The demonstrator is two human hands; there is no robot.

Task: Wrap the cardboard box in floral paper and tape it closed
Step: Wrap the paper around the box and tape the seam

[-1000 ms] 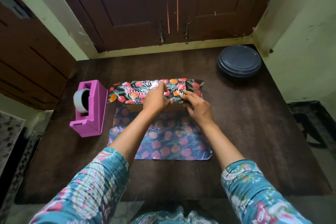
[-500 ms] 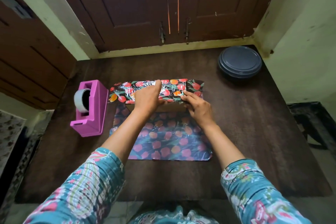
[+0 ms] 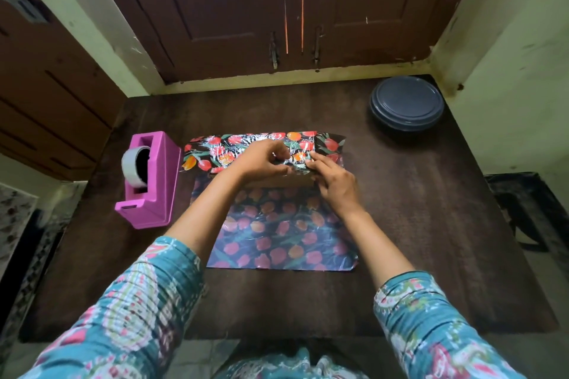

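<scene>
Head view: cardboard box (image 3: pixel 271 184) lies crosswise under my hands, long axis left to right, with the far flap of the floral paper (image 3: pixel 277 234) folded over its top. My left hand (image 3: pixel 258 160) pinches the flap's edge. My right hand (image 3: pixel 335 178) bears on it; pinch unconfirmed. Tape dispenser (image 3: pixel 151 181) stands to the left, nearer my left hand.

No text, label, brand or number can be read on anything here.
</scene>
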